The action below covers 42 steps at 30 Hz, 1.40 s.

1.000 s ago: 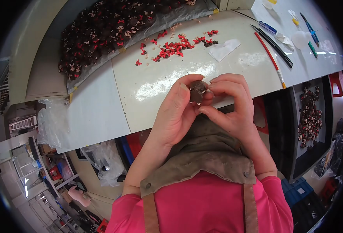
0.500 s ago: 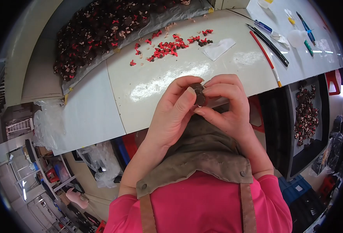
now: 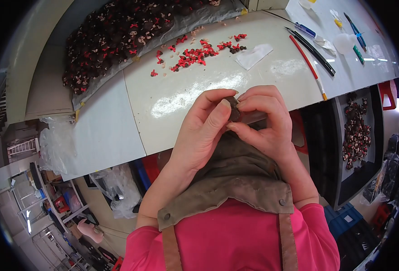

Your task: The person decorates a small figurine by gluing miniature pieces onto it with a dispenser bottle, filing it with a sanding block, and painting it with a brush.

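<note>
Between my two hands, at the front edge of the table, is a small dark brown rounded figure piece (image 3: pixel 234 113). My left hand (image 3: pixel 203 124) grips it between thumb and fingers, the thumb lying over its near side. From the other side my right hand (image 3: pixel 268 118) pinches at it with closed fingertips, which cover part of its surface. Farther up the table lie small red bow-shaped pieces (image 3: pixel 195 57), some with dark brown parts. A folded white tissue (image 3: pixel 253 56) rests to their right.
A foil-lined tray (image 3: pixel 129 58) heaped with dark brown figures stands at the back left. Black tweezers (image 3: pixel 314 54), a red brush (image 3: pixel 305 58) and a blue-handled screwdriver (image 3: pixel 305 30) lie on the right. Below the table's right edge, another black tray (image 3: pixel 339 178) holds more figures.
The brown piece has turned a little in my fingers, and its outline looks different. Both hands stay in nearly the same place, with only slight finger shifts.
</note>
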Tool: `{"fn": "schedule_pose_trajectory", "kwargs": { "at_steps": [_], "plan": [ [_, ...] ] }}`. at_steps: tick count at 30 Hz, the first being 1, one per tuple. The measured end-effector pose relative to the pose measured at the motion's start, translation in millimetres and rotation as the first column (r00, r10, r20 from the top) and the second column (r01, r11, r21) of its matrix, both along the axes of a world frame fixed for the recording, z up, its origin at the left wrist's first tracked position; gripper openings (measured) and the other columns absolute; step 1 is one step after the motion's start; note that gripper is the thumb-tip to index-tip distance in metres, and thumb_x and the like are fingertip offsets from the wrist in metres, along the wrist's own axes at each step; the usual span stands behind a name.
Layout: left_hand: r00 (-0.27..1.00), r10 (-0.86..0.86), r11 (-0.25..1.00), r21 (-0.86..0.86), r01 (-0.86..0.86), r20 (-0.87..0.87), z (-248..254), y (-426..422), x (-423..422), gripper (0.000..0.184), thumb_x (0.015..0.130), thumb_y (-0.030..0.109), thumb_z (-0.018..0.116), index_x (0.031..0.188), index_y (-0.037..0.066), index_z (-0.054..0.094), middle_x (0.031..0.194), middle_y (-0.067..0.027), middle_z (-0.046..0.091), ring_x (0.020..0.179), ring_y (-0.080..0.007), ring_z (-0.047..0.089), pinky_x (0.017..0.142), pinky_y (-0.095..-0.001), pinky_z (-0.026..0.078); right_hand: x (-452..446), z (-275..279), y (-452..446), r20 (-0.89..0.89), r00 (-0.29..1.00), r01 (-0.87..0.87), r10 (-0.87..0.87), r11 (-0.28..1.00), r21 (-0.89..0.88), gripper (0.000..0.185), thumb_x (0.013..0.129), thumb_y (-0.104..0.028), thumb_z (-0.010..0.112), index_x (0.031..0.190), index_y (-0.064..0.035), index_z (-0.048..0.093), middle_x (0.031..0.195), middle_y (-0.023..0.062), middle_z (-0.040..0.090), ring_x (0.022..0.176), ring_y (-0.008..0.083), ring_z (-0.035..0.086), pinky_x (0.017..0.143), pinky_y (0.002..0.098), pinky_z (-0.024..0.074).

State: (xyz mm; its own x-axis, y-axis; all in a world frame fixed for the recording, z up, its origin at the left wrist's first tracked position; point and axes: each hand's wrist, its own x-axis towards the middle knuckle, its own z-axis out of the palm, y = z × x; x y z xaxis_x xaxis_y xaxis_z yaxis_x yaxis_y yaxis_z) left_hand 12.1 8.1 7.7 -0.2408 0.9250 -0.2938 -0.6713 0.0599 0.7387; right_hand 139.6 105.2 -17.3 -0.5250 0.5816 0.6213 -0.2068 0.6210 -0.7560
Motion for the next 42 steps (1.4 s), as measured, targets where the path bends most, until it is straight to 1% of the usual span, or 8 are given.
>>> {"fn": "schedule_pose_trajectory", "kwargs": {
  "at_steps": [5,11,14,17,20,23,32,42],
  "plan": [
    [0.994,0.096,0.993,0.072,-0.092,-0.055,-2.6,-1.9,6.6,0.037,0.092,0.007,0.063,0.125,0.003,0.048,0.104,-0.0025,0.054,0.092,-0.0091,0.055,0.083,-0.0242,0.048,-0.7,-3.0,-4.9,-0.011,1.0,0.002,-0.003,0.998,-0.061,0.041,0.066,0.002,0.079,0.1,-0.0061,0.059,0.099,0.0089,0.06,0.086,0.0215,0.061,0.067,0.0297,0.0528],
    [0.969,0.119,0.985,0.151,-0.087,-0.218,-3.6,-4.5,11.7,0.047,0.088,-0.003,0.064,0.13,0.002,0.044,0.108,-0.0047,0.051,0.095,-0.0091,0.055,0.084,-0.0228,0.048,0.9,-7.6,-3.8,0.019,1.0,0.009,-0.01,0.999,0.046,0.042,0.064,0.004,0.078,0.099,-0.0067,0.058,0.099,0.0087,0.061,0.089,0.0227,0.061,0.068,0.0309,0.0527],
    [0.952,0.096,0.986,0.16,-0.051,-0.29,-0.9,-5.4,13.1,0.049,0.089,-0.003,0.062,0.134,0.002,0.041,0.111,-0.0054,0.05,0.098,-0.009,0.055,0.084,-0.0223,0.049,1.6,-7.3,-1.6,0.012,1.0,0.01,-0.01,0.999,0.047,0.042,0.063,0.005,0.077,0.098,-0.0067,0.058,0.1,0.0094,0.062,0.089,0.0239,0.062,0.069,0.0312,0.0525],
    [0.959,0.134,0.986,0.127,-0.105,-0.248,5.3,-5.8,16.1,0.05,0.091,-0.003,0.059,0.137,0.003,0.038,0.112,-0.0058,0.05,0.1,-0.0096,0.055,0.087,-0.023,0.049,2.1,-12.1,-8.2,0.024,0.999,0.025,-0.022,0.994,-0.107,0.041,0.063,0.005,0.077,0.097,-0.0068,0.058,0.1,0.0099,0.062,0.089,0.0245,0.062,0.07,0.0316,0.0522],
    [0.947,0.205,0.971,0.172,-0.165,-0.248,5.4,-5.5,15.1,0.051,0.092,-0.003,0.056,0.138,0.003,0.036,0.113,-0.0059,0.05,0.101,-0.0101,0.056,0.088,-0.0239,0.048,1.5,-10.1,-8.3,0.03,1.0,0.012,-0.008,0.991,-0.134,0.04,0.063,0.005,0.076,0.096,-0.0069,0.057,0.099,0.0104,0.062,0.088,0.0244,0.062,0.07,0.0319,0.0521],
    [0.946,0.152,0.986,0.11,-0.125,-0.285,6.4,-8.5,10.3,0.049,0.091,-0.004,0.057,0.136,0.003,0.039,0.114,-0.0062,0.049,0.102,-0.0107,0.056,0.09,-0.0246,0.047,1.1,-7.1,-8.5,0.058,0.998,0.016,-0.008,0.989,-0.147,0.039,0.065,0.006,0.075,0.097,-0.007,0.056,0.099,0.0111,0.063,0.088,0.0244,0.062,0.07,0.0323,0.0521],
    [0.921,0.149,0.982,0.167,-0.094,-0.359,-6.9,-8.3,1.5,0.044,0.088,-0.006,0.059,0.129,0.001,0.046,0.117,-0.0067,0.048,0.102,-0.0115,0.056,0.089,-0.0258,0.048,-3.0,-3.2,-8.1,0.114,0.993,0.025,-0.017,0.997,-0.072,0.037,0.067,0.008,0.072,0.098,-0.0048,0.056,0.103,0.0125,0.061,0.086,0.0225,0.064,0.066,0.029,0.0564],
    [0.895,0.125,0.979,0.202,-0.04,-0.427,-6.4,-10.9,-2.0,0.042,0.094,0.0,0.053,0.136,0.0,0.045,0.124,-0.0068,0.041,0.102,-0.0109,0.055,0.088,-0.0248,0.047,-2.9,-4.6,-7.1,0.136,0.991,0.023,-0.017,0.999,-0.045,0.037,0.068,0.008,0.072,0.098,-0.0047,0.055,0.104,0.0127,0.06,0.086,0.0212,0.065,0.066,0.0274,0.0583]
  ]
}}
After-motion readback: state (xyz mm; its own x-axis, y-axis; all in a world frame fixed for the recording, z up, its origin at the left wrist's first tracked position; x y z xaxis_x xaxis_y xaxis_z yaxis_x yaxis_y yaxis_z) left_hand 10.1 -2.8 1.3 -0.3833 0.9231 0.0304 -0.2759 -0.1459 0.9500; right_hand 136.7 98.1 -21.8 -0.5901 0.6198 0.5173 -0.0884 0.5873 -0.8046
